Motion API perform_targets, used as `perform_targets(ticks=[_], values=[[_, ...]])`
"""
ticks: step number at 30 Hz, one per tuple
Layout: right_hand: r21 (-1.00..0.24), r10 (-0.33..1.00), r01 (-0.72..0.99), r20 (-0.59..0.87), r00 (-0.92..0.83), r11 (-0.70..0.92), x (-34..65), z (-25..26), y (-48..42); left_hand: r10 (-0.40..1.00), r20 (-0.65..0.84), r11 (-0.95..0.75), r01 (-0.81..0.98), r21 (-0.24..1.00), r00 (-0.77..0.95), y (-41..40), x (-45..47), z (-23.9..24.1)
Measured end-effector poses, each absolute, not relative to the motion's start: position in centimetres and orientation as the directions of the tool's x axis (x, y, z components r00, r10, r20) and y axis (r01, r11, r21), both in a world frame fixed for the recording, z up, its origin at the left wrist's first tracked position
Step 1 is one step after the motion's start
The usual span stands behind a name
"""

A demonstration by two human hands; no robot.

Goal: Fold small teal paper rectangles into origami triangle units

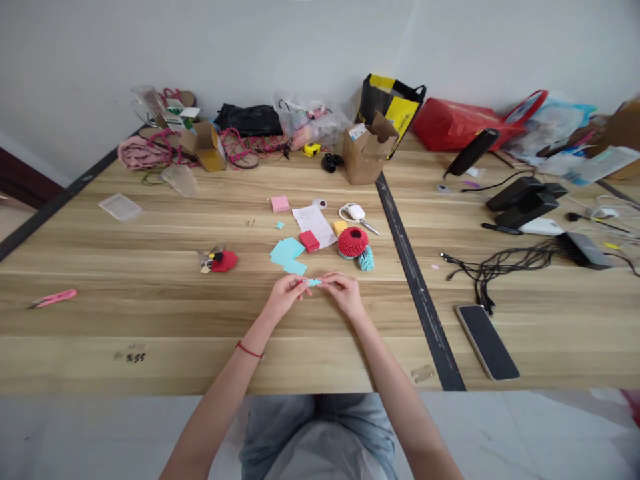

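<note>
A small piece of folded light-blue paper (pixel 314 283) is pinched between my two hands, just above the table. My left hand (pixel 287 293) closes on its left end and my right hand (pixel 344 291) on its right end. Just beyond my hands lie loose light-blue paper sheets (pixel 287 251). A red paper stack (pixel 309 241) rests on a white printed sheet (pixel 311 220). To the right sits a round red folded-paper piece (pixel 353 242), with a light-blue folded-paper piece (pixel 366 258) against it.
Pink scissors (pixel 59 297) lie far left, and a red keychain-like item (pixel 223 261) is nearer. A pink paper stack (pixel 280 203) sits farther back. On the right are a phone (pixel 487 342) and black cables (pixel 493 267). Boxes and bags line the wall, including a cardboard box (pixel 367 153).
</note>
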State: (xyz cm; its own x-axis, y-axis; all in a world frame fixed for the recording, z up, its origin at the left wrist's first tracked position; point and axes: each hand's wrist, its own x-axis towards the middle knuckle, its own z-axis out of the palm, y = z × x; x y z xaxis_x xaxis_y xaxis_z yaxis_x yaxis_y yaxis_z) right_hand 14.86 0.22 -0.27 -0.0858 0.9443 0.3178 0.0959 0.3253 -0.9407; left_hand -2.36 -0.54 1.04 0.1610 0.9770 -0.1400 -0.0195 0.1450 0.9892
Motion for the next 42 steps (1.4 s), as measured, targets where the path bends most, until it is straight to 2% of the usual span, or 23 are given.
perform_targets(ticks=[13, 23, 34, 38, 42], values=[[-0.932, 0.93, 0.119, 0.321, -0.178, 0.344, 15.2, -0.7, 0.4, 0.962, -0.184, 0.19, -0.008, 0.982, 0.2, -0.5, -2.3, 0.6], [-0.958, 0.966, 0.128, 0.248, -0.076, 0.256, 14.2, -1.5, 0.4, 0.972, -0.211, 0.215, -0.035, 0.976, 0.103, -0.3, -1.9, 0.2], [-0.967, 0.974, 0.113, 0.227, -0.016, 0.228, 13.7, -1.8, 0.2, 0.97, -0.225, 0.232, -0.076, 0.97, 0.089, -0.3, -1.9, 0.2], [-0.97, 0.974, 0.095, 0.223, -0.031, 0.225, 13.6, -1.6, 0.2, 0.973, -0.211, 0.213, -0.017, 0.977, 0.091, -0.1, -2.1, -0.1], [-0.986, 0.986, 0.043, 0.159, -0.06, 0.161, 13.4, -1.8, 0.3, 0.989, -0.095, 0.075, 0.167, 0.983, 0.114, 0.1, -2.6, -0.2]])
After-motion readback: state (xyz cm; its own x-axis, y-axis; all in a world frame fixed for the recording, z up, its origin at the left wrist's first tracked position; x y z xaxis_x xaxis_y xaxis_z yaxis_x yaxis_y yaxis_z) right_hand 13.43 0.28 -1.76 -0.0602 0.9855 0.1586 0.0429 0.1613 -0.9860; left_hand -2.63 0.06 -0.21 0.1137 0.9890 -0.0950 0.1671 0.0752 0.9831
